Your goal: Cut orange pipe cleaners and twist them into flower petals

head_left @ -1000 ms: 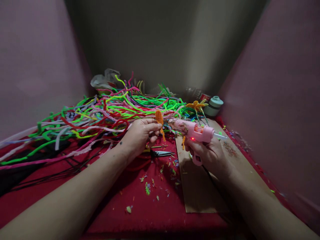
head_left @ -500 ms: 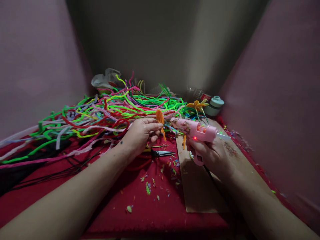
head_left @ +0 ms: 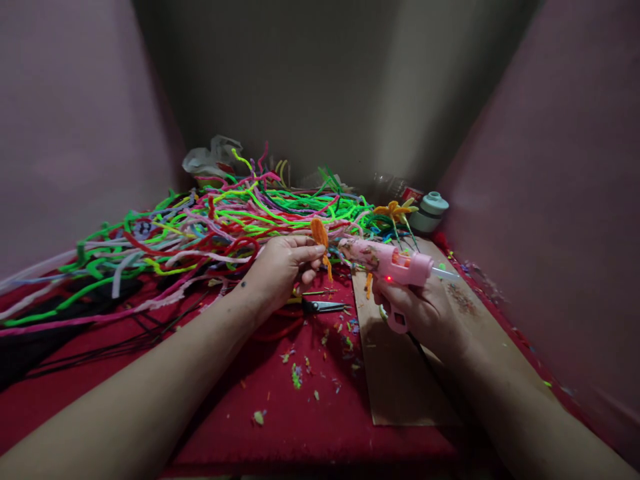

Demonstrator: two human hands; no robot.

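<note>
Between thumb and fingers, my left hand (head_left: 295,260) pinches an orange fuzzy pipe-cleaner piece (head_left: 319,233), shaped like a petal with a tail hanging below. My right hand (head_left: 420,303) is wrapped round a pink hot glue gun (head_left: 385,257), its red light lit and a clear glue stick (head_left: 444,272) poking out of the back. The gun's nozzle points left, close to the orange piece; whether they touch I cannot tell. Under my left hand lie scissors (head_left: 325,307) with their blades showing. Another orange strip (head_left: 369,285) hangs or lies behind the gun.
A tangled heap of coloured pipe cleaners (head_left: 280,207) covers the back of the red cloth (head_left: 310,427). A brown board (head_left: 400,387) lies at the right. Beyond it are orange flowers (head_left: 395,211) on stems and a pale green bottle (head_left: 430,212). Fuzzy scraps (head_left: 297,377) are scattered in front.
The glue gun has shifted very slightly left and down at its nozzle. My left hand and the orange piece stay almost in place.
</note>
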